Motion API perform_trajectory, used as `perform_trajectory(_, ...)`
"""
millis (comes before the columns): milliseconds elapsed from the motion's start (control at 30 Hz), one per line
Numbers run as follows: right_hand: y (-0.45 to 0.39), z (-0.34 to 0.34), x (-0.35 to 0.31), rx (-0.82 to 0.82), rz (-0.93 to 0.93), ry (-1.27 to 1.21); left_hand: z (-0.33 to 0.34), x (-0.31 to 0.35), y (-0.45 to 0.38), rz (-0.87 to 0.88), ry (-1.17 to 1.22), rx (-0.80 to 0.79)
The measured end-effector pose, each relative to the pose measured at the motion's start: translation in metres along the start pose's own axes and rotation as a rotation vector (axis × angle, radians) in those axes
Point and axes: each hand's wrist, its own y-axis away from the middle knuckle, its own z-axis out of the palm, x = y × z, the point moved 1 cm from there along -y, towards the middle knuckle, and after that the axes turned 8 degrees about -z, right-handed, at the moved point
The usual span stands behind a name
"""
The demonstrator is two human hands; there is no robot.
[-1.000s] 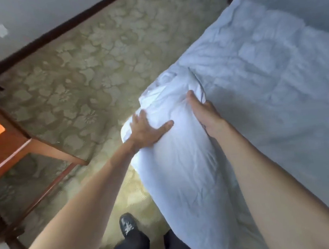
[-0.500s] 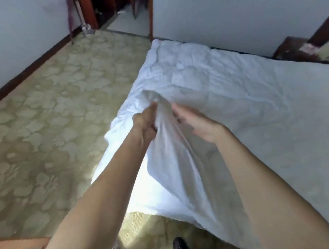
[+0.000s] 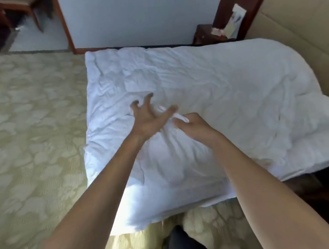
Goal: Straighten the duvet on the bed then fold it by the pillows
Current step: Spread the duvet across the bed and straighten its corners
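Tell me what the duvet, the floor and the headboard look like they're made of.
Duvet: white woven cloth, probably cotton, matte; it creases and puffs. Floor: looks like carpet, olive-beige floral pattern, no shine. Headboard: smooth beige panels with seams, possibly leatherette; unclear.

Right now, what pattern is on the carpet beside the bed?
Pale floral shapes on the olive-beige carpet, head view.

Duvet [image 3: 206, 92] under my hands: white cloth, matt, heavily creased. Carpet [image 3: 30, 137] to my left: matt patterned pile. Door frame [image 3: 66, 27] beyond my left hand: glossy reddish wood. Headboard [image 3: 300, 21] far right: smooth beige padding.
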Motion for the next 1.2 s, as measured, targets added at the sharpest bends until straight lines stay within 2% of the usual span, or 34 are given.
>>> perform_trajectory(67,-0.012,-0.008,-0.01,-0.021,0.013,0.022,-0.012,-0.001,-0.004,0.248,-0.366,-0.14)
perform_trajectory(100,-0.019,-0.01,-0.015,-0.023,0.017,0.023,-0.022,-0.003,-0.01,0.306,-0.463,-0.255)
perform_trajectory(167,-0.035,-0.011,-0.027,-0.031,0.018,0.005,-0.042,-0.012,-0.025,0.258,-0.468,-0.471)
perform_trajectory(200,-0.043,-0.008,-0.033,-0.04,0.01,-0.014,-0.05,-0.02,-0.033,0.24,-0.451,-0.505)
perform_trajectory(267,-0.065,0.006,-0.045,-0.068,-0.021,-0.075,-0.059,-0.032,-0.042,0.256,-0.548,-0.44)
perform_trajectory(367,-0.1,0.04,-0.054,-0.092,-0.025,-0.077,-0.071,-0.047,-0.063,0.207,-0.706,-0.202)
perform_trajectory(433,-0.117,0.06,-0.061,-0.096,-0.026,-0.061,-0.083,-0.052,-0.078,0.23,-0.684,-0.086)
perform_trajectory(500,-0.129,0.068,-0.064,-0.06,-0.006,-0.04,-0.1,-0.058,-0.097,0.136,-0.508,-0.148)
perform_trajectory(567,-0.141,0.071,-0.062,0.002,0.001,-0.005,-0.118,-0.056,-0.113,-0.018,-0.301,-0.323)
perform_trajectory(633,-0.15,0.078,-0.059,0.093,0.035,0.026,-0.135,-0.048,-0.128,-0.151,-0.166,-0.476)
perform_trajectory(733,-0.156,0.094,-0.056,0.287,0.134,0.003,-0.158,-0.039,-0.149,-0.236,-0.085,-0.664)
perform_trajectory(833,-0.153,0.116,-0.057,0.531,0.261,0.062,-0.181,-0.041,-0.168,-0.215,-0.105,-0.809)
perform_trajectory(933,-0.138,0.151,-0.074,0.752,0.502,0.232,-0.205,-0.05,-0.179,-0.206,-0.094,-0.948)
perform_trajectory(1000,-0.128,0.178,-0.095,0.932,0.63,0.251,-0.222,-0.058,-0.188,-0.17,-0.127,-1.034)
perform_trajectory(1067,-0.124,0.198,-0.105,1.077,0.799,0.081,-0.235,-0.063,-0.192,-0.138,-0.157,-1.094)
perform_trajectory(1100,-0.125,0.208,-0.108,1.098,0.882,-0.086,-0.24,-0.064,-0.192,-0.118,-0.169,-1.126)
perform_trajectory(1133,-0.129,0.216,-0.11,1.115,0.917,-0.303,-0.244,-0.065,-0.191,-0.1,-0.171,-1.161)
perform_trajectory(1200,-0.135,0.226,-0.11,1.152,0.871,-0.704,-0.25,-0.065,-0.186,-0.061,-0.185,-1.212)
